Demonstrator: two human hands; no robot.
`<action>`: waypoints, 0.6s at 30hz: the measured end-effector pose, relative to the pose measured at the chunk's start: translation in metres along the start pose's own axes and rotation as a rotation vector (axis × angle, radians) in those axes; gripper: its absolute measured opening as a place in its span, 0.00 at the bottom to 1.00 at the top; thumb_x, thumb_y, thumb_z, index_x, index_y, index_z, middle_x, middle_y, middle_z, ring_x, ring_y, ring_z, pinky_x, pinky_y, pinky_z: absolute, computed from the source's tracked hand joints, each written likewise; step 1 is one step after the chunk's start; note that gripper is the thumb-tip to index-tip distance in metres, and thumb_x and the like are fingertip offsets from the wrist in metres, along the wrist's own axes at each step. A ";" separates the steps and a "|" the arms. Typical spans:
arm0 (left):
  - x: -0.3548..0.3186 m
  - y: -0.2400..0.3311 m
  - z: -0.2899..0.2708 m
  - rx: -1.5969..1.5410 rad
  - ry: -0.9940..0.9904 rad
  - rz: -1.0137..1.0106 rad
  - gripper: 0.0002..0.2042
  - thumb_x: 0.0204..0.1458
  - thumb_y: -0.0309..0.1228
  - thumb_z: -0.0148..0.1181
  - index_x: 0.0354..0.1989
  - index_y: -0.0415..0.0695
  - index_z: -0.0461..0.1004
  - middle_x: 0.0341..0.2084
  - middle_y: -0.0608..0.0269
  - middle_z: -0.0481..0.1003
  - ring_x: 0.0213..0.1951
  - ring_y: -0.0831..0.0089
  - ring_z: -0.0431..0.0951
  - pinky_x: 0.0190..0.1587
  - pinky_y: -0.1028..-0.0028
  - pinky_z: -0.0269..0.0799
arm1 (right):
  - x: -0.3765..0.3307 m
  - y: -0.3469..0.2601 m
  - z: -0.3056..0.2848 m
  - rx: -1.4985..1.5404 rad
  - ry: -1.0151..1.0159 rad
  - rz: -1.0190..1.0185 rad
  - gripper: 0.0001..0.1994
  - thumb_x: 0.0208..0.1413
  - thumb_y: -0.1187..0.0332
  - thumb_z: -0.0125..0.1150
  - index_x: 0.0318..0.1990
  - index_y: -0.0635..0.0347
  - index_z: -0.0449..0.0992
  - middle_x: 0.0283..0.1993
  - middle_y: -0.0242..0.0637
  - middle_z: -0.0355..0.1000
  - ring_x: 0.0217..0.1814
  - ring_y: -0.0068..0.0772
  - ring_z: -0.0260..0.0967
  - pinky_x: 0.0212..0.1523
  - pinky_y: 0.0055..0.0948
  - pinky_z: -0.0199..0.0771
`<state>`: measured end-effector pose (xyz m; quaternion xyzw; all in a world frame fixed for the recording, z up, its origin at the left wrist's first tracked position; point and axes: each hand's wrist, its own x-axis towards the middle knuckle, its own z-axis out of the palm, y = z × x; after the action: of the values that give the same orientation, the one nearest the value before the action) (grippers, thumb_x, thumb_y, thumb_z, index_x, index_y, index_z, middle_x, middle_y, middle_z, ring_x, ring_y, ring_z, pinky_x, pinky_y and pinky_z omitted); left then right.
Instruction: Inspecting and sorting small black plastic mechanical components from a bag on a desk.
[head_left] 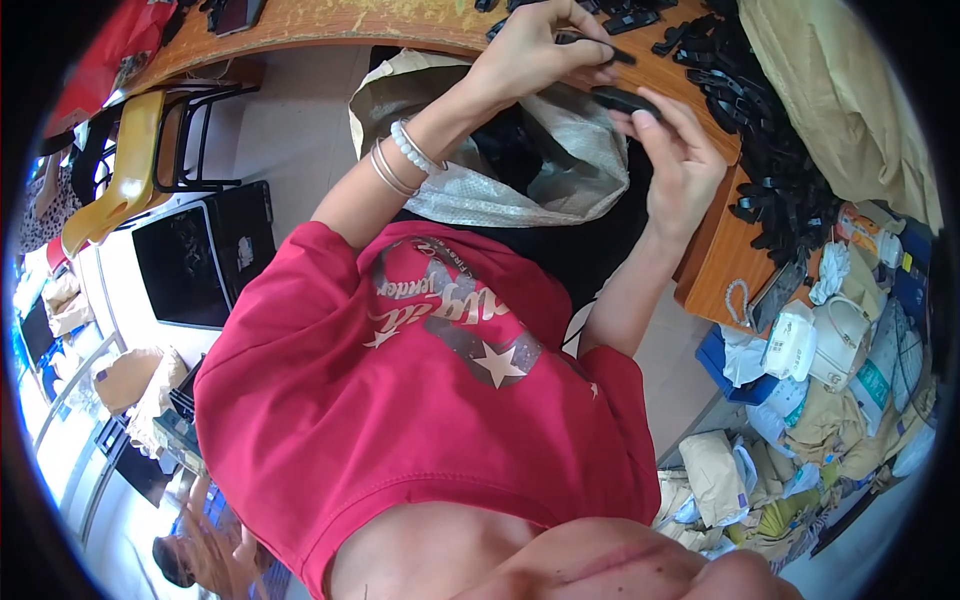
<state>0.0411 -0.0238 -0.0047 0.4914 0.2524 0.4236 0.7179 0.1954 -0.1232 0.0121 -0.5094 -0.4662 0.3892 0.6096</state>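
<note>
My left hand (548,52), with bracelets at its wrist, pinches a small dark part (622,56) above the table edge. Just below and to the right, my right hand (678,150) grips a black elongated piece (625,101) between thumb and fingers. The two pieces are close together but look apart; their exact kind is too small to tell. Beneath my hands a whitish woven sack (590,185) hangs with its mouth open, dark inside. A heap of black strap-like parts (785,190) lies on the wooden table (400,22) to the right, and several more lie at its far side.
A large tan sack (850,100) stands behind the heap. To the right are a beaded string (738,303), a blue bin (735,370) and piled bags (715,475). On the left are a yellow chair (128,170) and a black box-like case (205,255); another person (205,545) is lower left.
</note>
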 end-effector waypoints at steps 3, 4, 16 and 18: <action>-0.002 -0.015 0.000 0.305 -0.007 0.210 0.09 0.50 0.28 0.61 0.36 0.36 0.72 0.27 0.61 0.74 0.31 0.73 0.77 0.33 0.75 0.73 | -0.003 0.010 0.009 0.031 0.009 -0.018 0.11 0.50 0.83 0.61 0.43 0.74 0.75 0.39 0.45 0.74 0.37 0.33 0.77 0.41 0.24 0.80; -0.005 -0.012 0.002 0.393 0.004 0.161 0.12 0.52 0.32 0.61 0.40 0.35 0.76 0.29 0.59 0.79 0.32 0.74 0.79 0.36 0.77 0.74 | -0.003 0.012 0.011 -0.011 0.064 -0.060 0.11 0.50 0.83 0.61 0.42 0.74 0.76 0.39 0.45 0.74 0.37 0.32 0.77 0.41 0.23 0.79; -0.027 0.004 0.002 0.773 -0.127 0.328 0.17 0.45 0.31 0.67 0.44 0.37 0.76 0.28 0.48 0.78 0.23 0.62 0.77 0.30 0.72 0.72 | -0.005 0.009 0.013 0.113 0.103 0.012 0.17 0.44 0.84 0.65 0.45 0.71 0.75 0.40 0.37 0.72 0.39 0.21 0.69 0.41 0.17 0.72; -0.028 0.001 0.000 0.807 -0.154 0.327 0.19 0.45 0.32 0.67 0.45 0.38 0.75 0.30 0.49 0.78 0.25 0.60 0.77 0.31 0.72 0.73 | -0.004 0.017 0.010 -0.027 0.082 -0.072 0.16 0.45 0.83 0.65 0.45 0.72 0.75 0.42 0.37 0.72 0.39 0.20 0.69 0.39 0.17 0.71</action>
<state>0.0263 -0.0477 -0.0057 0.7960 0.2622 0.3614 0.4086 0.1849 -0.1219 -0.0052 -0.5160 -0.4640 0.3394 0.6351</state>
